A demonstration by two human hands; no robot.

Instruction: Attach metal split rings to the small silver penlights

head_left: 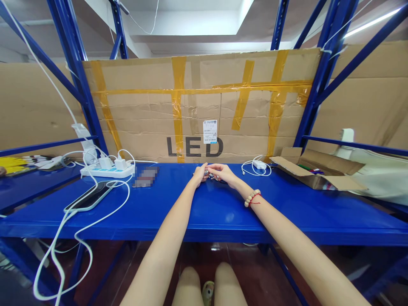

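Note:
Both hands meet over the far middle of the blue table. My left hand is closed, with its thumb side toward the right hand. From the right, my right hand reaches in with thumb and fingers pinched together. Between them is a small cluster of shiny, metallic-looking pieces, partly covered by the fingers. It is too small to name, and part of it hangs just below the right fingertips. A beaded bracelet with a red string circles my right wrist.
On the left are a white power strip, a phone with white cables and a blurred flat item. To the right lie a white charger and an open cardboard box. A large cardboard sheet stands behind the table.

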